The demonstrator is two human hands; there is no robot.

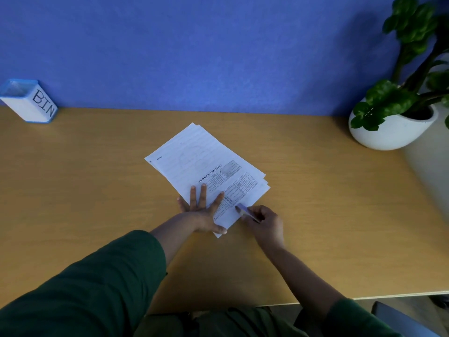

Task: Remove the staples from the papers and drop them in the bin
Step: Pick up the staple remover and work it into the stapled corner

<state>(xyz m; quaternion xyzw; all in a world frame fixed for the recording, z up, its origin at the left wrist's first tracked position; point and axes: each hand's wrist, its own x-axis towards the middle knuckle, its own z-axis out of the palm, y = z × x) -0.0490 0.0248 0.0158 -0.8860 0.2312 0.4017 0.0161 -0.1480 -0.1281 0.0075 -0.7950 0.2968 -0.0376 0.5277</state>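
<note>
A small stack of printed white papers [194, 156] lies at an angle in the middle of the wooden desk [85, 190]. My left hand [202, 210] rests flat on the stack's near corner, fingers spread, pinning it down. My right hand [266, 223] grips a slim bluish staple remover [244, 210], its tip touching the paper's near right edge. The staple itself is too small to make out. A white box with blue trim marked "BIN" [30, 100] stands at the far left, against the wall.
A potted green plant in a white bowl-shaped pot [391, 127] sits at the desk's far right corner. A blue wall [194, 49] backs the desk. The desk's near edge runs at the lower right, with a chair part beyond it.
</note>
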